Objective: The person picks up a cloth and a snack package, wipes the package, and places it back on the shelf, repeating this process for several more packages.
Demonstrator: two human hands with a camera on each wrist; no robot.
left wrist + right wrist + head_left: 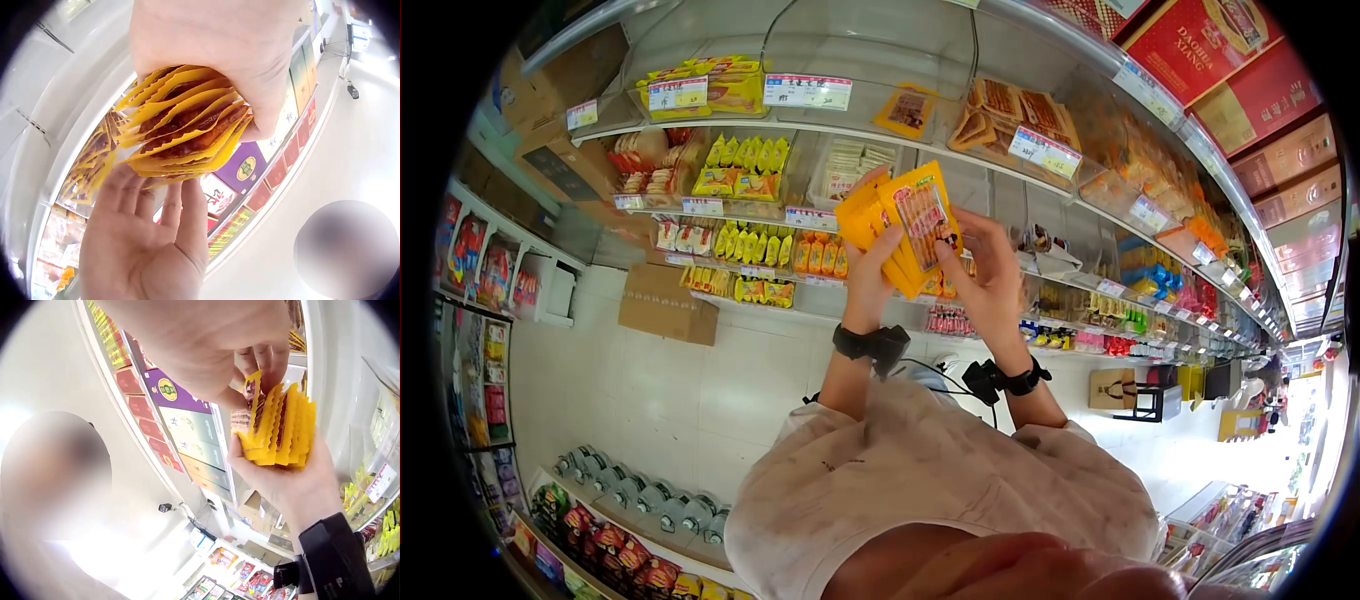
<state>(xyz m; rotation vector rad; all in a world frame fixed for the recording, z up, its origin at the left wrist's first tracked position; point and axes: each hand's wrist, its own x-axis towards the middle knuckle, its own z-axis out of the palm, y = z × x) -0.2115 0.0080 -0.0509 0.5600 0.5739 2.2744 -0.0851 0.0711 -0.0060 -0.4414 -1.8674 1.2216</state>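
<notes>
A fanned stack of yellow snack packets (920,215), printed with reddish-brown sticks, is held up before the shelves. My left hand (870,275) grips the stack from its side, thumb across the front. In the left wrist view, the packets' wavy edges (181,131) spread apart below the left hand (212,44). My right hand (988,275) pinches the front packet at its other side, thumb on its printed face. The right wrist view has the right hand's fingers (265,362) at the foremost packet (253,403), with the left hand (290,487) round the rest.
Behind the hands are tiered shelves with clear bins and price tags (808,90). One yellow packet (905,110) lies in an upper bin, beside a bin of brown packets (1015,110). A cardboard box (668,303) stands on the floor at left; large bottles (655,497) line a lower shelf.
</notes>
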